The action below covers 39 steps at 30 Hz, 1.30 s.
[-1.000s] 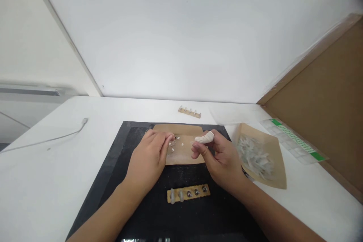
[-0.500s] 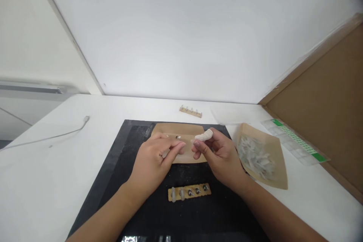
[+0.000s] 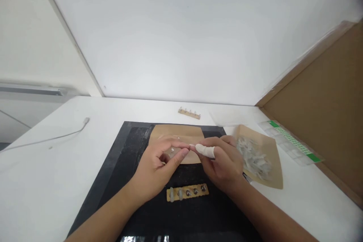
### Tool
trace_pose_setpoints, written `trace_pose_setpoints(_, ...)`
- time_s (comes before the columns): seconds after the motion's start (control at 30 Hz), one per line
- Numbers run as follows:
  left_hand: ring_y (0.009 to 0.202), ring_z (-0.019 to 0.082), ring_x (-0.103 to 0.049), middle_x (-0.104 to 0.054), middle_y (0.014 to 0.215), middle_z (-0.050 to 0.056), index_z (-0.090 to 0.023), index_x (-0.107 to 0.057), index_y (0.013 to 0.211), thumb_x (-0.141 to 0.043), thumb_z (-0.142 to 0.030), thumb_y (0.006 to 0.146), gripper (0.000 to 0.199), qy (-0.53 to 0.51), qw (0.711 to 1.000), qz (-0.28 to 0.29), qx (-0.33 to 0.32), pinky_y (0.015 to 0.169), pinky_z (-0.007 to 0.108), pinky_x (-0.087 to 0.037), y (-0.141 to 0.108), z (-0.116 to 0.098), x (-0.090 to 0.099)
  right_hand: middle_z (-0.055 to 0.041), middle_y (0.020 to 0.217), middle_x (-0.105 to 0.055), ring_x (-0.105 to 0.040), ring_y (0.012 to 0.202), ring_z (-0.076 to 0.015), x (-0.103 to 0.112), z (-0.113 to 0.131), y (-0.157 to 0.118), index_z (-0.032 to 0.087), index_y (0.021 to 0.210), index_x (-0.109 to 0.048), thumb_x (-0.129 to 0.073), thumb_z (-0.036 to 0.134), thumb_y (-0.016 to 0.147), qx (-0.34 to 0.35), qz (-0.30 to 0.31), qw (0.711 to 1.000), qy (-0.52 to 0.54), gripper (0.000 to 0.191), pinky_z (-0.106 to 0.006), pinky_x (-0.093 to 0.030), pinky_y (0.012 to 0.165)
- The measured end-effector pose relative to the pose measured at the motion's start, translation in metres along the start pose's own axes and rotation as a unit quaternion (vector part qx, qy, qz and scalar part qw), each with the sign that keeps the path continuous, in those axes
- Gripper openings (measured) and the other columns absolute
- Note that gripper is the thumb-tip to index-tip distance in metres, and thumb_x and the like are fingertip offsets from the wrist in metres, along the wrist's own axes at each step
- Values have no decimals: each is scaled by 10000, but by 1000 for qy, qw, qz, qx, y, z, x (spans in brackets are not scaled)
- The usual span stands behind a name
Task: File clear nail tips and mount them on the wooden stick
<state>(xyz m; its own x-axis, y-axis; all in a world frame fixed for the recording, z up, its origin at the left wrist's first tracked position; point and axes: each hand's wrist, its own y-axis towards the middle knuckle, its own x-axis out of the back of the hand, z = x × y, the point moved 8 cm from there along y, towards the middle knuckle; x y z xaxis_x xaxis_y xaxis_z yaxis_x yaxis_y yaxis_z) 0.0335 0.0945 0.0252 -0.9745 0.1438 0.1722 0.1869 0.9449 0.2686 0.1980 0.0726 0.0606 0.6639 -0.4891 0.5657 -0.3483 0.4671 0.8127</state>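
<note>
Over brown paper (image 3: 178,130), left hand (image 3: 154,166) and right hand (image 3: 224,164) meet, pinching what I cannot tell.

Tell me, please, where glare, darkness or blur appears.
Head view: white glare on the black mat, bottom edge; head view: top-right corner darkened; head view: pale strips on brown paper at right look soft, and detail between left hand and right hand is unclear.

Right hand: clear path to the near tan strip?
Likely yes: only black mat shows between the right hand and near tan strip, though that hand seems to touch the left hand.
</note>
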Motion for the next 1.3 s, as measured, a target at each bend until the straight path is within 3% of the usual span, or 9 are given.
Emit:
trace_pose_setpoints(0.2,753,149,-668,-745,1021,65,-244,-813,982,-711,-343,938,149,-33,999,-7,17,447,175,-469,-2,2,0,22,1101,-804,-767,805,-166,5,4,-5,311,966,-690,-698,134,919,88,24,996,-13,183,-367,-419,689)
trace_pose_setpoints(0.43,500,55,-502,-723,887,24,-218,-804,857,-782,-381,872,165,-56,996,-18,64,430,185,-428,-2,9,0,4,1060,-804,-769,876,-164,14,27,7,216,657,-574,-632,-3,859,189,22,981,-33,304,-344,-375,636)
trace_pose_setpoints(0.57,504,63,-463,-703,771,8,-207,-785,838,-776,-414,877,211,-75,992,-12,97,416,180,-342,-2,14,-2,23,1044,-803,-764,872,-159,13,28,9,218,635,-583,-675,8,860,191,30,981,-25,322,-345,-366,627)
trace_pose_setpoints(0.73,540,68,-468,-696,782,14,-184,-739,836,-759,-394,892,218,-129,985,3,113,419,171,-305,-3,18,-7,51,1053,-802,-759,859,-155,12,21,11,259,716,-667,-683,89,925,167,52,985,3,271,-342,-357,620)
trace_pose_setpoints(0.93,588,75,-488,-663,762,8,-181,-667,962,-754,-388,913,230,-229,959,42,159,403,116,-304,-7,24,-18,-39,1043,-795,-739,811,-141,9,25,6,193,759,-652,-663,108,956,179,58,982,-5,215,-344,-376,683)
trace_pose_setpoints(1.07,521,45,-458,-646,800,5,-167,-662,957,-763,-398,907,257,-231,959,47,156,353,102,-306,-8,22,-18,-18,1041,-787,-733,805,-137,10,18,4,185,868,-660,-734,128,926,134,10,990,43,110,-338,-391,719)
trace_pose_setpoints(1.13,438,4,-389,-625,784,-15,-159,-674,952,-771,-394,902,259,-220,964,40,145,342,107,-311,-7,21,-15,4,955,-781,-718,765,-134,10,11,7,193,881,-632,-843,209,859,76,-2,993,89,212,-327,-408,715)
trace_pose_setpoints(1.23,402,-16,-384,-614,779,-23,-155,-692,960,-779,-389,897,258,-202,969,35,137,340,110,-315,-6,22,-13,1,903,-744,-685,763,-149,1,-2,11,207,955,-637,-903,329,792,-41,39,984,166,335,-313,-462,710)
trace_pose_setpoints(1.3,405,-20,-388,-635,821,-9,-153,-690,957,-789,-390,888,266,-199,970,30,137,340,110,-314,-6,23,-11,-3,926,-721,-678,805,-162,-6,-9,9,222,1011,-649,-912,335,775,-112,76,962,239,371,-310,-507,736)
